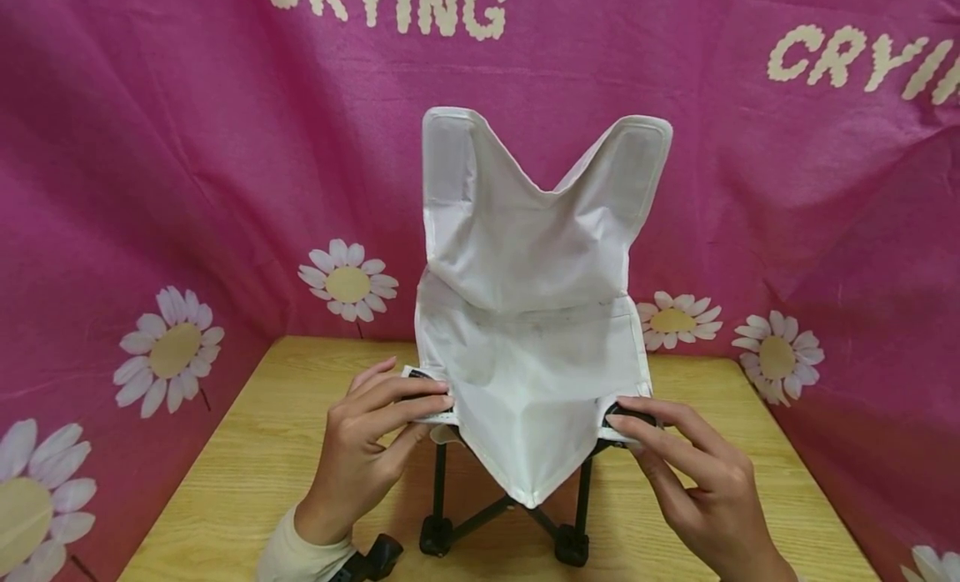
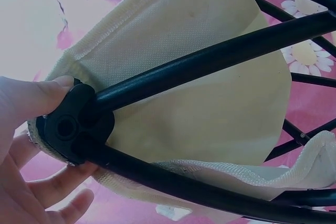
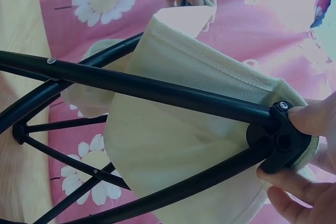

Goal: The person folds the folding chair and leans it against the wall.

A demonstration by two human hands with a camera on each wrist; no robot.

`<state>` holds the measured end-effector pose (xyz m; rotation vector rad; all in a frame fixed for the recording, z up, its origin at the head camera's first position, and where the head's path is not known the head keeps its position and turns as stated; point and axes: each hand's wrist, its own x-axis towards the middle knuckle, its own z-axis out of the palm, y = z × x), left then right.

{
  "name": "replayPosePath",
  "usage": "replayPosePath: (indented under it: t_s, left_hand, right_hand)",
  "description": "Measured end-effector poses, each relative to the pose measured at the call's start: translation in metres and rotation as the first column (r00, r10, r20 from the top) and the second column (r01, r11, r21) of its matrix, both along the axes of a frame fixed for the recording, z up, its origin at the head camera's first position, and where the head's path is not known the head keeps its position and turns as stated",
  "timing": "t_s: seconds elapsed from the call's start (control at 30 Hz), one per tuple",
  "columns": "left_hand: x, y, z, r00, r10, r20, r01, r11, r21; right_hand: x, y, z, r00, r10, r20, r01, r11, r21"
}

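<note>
A small folding chair with a white fabric seat and back (image 1: pixel 525 357) stands on black legs in the middle of the head view. My left hand (image 1: pixel 367 444) grips the seat's left front corner, fingers on top and thumb below. In the left wrist view, that hand pinches the fabric around a black plastic joint (image 2: pixel 71 124) where two tubes meet. My right hand (image 1: pixel 697 474) grips the right front corner the same way. A matching joint (image 3: pixel 281 137) sits between its thumb and fingers in the right wrist view. The fabric's front point droops between the two hands.
The chair's feet (image 1: pixel 572 547) stand on a light wooden table (image 1: pixel 300 415). Pink cloth (image 1: pixel 337 148) with daisies and lettering hangs behind and on both sides. Crossed black tubes (image 3: pixel 73 198) run beneath the seat.
</note>
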<state>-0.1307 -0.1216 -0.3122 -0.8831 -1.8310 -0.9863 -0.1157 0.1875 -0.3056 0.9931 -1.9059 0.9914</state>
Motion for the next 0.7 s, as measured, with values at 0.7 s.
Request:
replayPosePath:
  t_s: [0.7]
  left_hand:
    - [0.0026, 0.0066, 0.0082, 0.999, -0.020, -0.032, 0.020, 1.000, 0.005]
  right_hand:
    - [0.0000, -0.0001, 0.0010, 1.000, 0.013, -0.023, -0.014, 1.000, -0.021]
